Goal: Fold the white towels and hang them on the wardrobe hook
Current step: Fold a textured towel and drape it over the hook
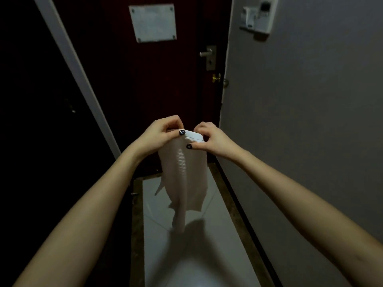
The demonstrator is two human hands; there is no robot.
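Observation:
A white towel (183,179) hangs lengthwise in the air in front of me, folded narrow, its lower end loose above the floor. My left hand (160,134) pinches the towel's top edge on the left side, thumb on the front. My right hand (211,139) pinches the same top edge on the right, a hand's width away. Both hands are held out at chest height before a dark red door. No wardrobe hook can be seen in this dim view.
The dark red door (145,83) bears a white notice plate (153,22) and a metal lever handle (207,53). A grey wall (300,121) with a switch panel (258,15) runs along the right. A dark panel (31,100) stands at left. Pale floor tiles (186,245) lie below.

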